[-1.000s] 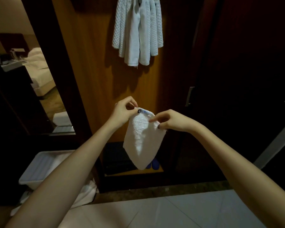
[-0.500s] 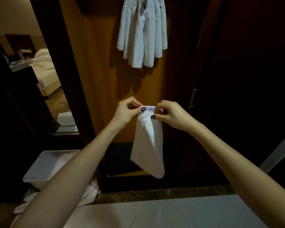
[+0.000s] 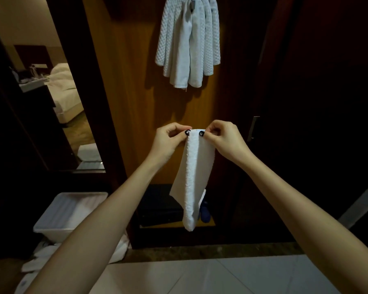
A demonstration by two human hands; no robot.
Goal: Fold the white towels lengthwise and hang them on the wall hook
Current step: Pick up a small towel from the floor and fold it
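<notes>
A small white towel [image 3: 194, 177] hangs folded into a narrow strip in front of me. My left hand [image 3: 168, 141] pinches its top left corner and my right hand [image 3: 225, 139] pinches its top right corner, thumbs close together. Above, several white towels [image 3: 188, 43] hang bunched from a hook [image 3: 192, 3] on the orange wooden panel [image 3: 132, 85]. The held towel is well below that bunch.
A white plastic bin [image 3: 70, 215] stands on the floor at lower left, with more white cloths [image 3: 38, 259] lying beside it. A dark door with a metal handle [image 3: 253, 128] is at right. A low shelf holds dark items [image 3: 162, 209]. Pale floor tiles [image 3: 200, 276] lie below.
My hands have drawn closer together, and the towel has narrowed from a wide hanging shape into a slim folded strip. Both hands and the towel sit slightly higher toward the hung towels.
</notes>
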